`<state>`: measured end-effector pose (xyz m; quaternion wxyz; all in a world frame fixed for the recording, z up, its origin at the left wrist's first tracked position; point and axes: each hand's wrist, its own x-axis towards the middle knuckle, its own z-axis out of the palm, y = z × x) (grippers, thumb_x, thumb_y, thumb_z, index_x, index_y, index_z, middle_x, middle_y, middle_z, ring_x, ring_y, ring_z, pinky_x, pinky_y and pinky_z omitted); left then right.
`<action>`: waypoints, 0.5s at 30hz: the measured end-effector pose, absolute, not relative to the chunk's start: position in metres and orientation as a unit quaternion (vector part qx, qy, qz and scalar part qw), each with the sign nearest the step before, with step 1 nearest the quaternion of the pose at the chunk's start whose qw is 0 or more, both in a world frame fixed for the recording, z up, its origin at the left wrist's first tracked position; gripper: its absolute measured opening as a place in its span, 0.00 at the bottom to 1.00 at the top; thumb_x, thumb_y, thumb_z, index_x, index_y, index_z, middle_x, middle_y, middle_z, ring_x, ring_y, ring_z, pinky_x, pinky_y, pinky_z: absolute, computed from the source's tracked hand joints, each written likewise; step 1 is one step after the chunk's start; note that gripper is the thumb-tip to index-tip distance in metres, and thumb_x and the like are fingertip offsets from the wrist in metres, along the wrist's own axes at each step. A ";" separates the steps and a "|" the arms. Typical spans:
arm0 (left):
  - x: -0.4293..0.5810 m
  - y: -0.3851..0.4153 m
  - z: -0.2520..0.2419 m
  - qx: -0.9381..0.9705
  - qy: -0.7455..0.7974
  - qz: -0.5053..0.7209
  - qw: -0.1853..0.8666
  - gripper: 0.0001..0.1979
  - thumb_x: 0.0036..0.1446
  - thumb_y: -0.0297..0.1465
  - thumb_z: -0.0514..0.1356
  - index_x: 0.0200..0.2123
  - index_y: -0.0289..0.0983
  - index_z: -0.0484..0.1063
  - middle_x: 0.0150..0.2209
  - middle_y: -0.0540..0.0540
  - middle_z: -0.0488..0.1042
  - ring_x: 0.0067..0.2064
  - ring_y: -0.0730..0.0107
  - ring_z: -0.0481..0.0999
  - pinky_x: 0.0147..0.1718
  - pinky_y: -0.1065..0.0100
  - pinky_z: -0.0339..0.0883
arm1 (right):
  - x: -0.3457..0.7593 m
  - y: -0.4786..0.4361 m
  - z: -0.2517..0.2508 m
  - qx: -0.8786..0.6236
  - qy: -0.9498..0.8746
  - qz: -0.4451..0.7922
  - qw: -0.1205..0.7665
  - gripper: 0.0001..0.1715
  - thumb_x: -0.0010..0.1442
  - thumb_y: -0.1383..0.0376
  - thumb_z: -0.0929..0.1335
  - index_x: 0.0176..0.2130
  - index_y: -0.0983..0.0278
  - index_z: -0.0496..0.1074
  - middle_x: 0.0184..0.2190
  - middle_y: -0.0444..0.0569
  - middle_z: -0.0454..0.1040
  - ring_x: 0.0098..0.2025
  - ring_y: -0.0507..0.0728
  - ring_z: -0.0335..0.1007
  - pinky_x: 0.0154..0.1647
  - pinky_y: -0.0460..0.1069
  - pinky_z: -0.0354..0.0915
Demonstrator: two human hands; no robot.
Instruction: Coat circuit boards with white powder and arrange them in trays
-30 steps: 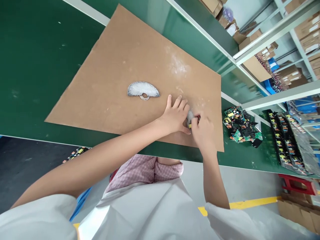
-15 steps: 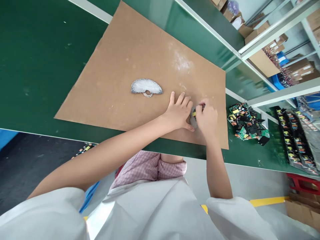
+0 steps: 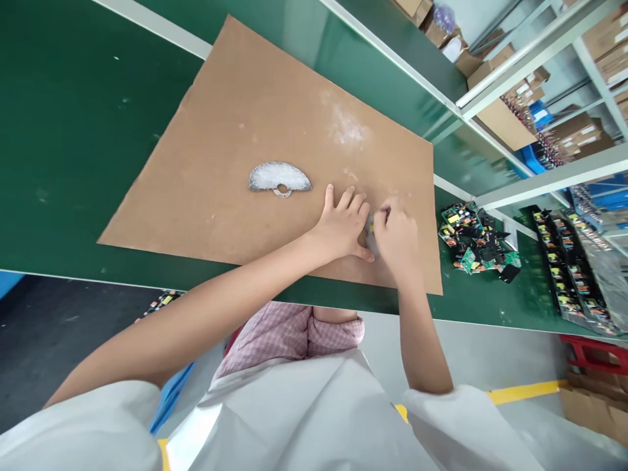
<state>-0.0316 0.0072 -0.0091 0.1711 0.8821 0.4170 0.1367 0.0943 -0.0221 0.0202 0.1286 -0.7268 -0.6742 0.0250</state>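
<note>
The fingers (image 3: 387,219) of the right hand (image 3: 400,241) are curled in tight, pinched shut on a small grey piece (image 3: 369,230) that shows a speck of yellow. Most of it is hidden under the knuckles, so I cannot tell exactly what it is. The left hand (image 3: 341,226) lies just beside it with its fingers (image 3: 346,197) spread wide and flat on the cardboard sheet (image 3: 255,111). Its thumb runs along the near side of the piece, and to my eye that hand works as a brace so the piece cannot skid while the other hand grips it. The piece sits low, pressed on or held just over the cardboard near the sheet's right-hand corner, close to the person's body, where both forearms can reach it without stretching. The sheet seems to be there to spare the green table (image 3: 69,118). It carries a pale powdery smear (image 3: 346,127) further out and a grey half-disc (image 3: 279,176) with a small ring at its straight edge, lying well apart to the left of the hands. Off the sheet to the right is a loose heap of little circuit boards (image 3: 473,245), within easy reach of the right hand, and beyond it rows of boards in trays (image 3: 572,284). Shelves with cardboard boxes (image 3: 510,127) stand behind the table.
</note>
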 end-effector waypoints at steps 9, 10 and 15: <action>-0.032 0.005 -0.009 0.888 0.411 0.132 0.162 0.44 0.45 0.52 0.62 0.57 0.28 0.58 0.63 0.30 0.53 0.64 0.38 0.44 0.55 0.32 0.29 | 0.095 -0.021 0.015 -0.742 -0.656 0.009 0.138 0.07 0.58 0.69 0.57 0.35 0.62 0.61 0.30 0.50 0.68 0.30 0.59 0.64 0.28 0.49 0.51; -0.032 0.006 -0.009 0.887 0.411 0.132 0.163 0.44 0.45 0.52 0.62 0.58 0.29 0.58 0.63 0.30 0.53 0.64 0.38 0.44 0.55 0.32 0.29 | 0.095 -0.015 0.015 -0.741 -0.657 0.009 0.140 0.06 0.59 0.69 0.57 0.35 0.62 0.61 0.30 0.49 0.68 0.30 0.59 0.64 0.28 0.49 0.51; -0.032 0.005 -0.007 0.885 0.416 0.129 0.168 0.44 0.43 0.51 0.63 0.57 0.29 0.59 0.63 0.30 0.53 0.64 0.38 0.44 0.56 0.32 0.30 | 0.097 -0.036 0.019 -0.716 -0.685 0.048 0.128 0.06 0.59 0.68 0.57 0.35 0.62 0.61 0.29 0.48 0.68 0.30 0.58 0.64 0.28 0.48 0.51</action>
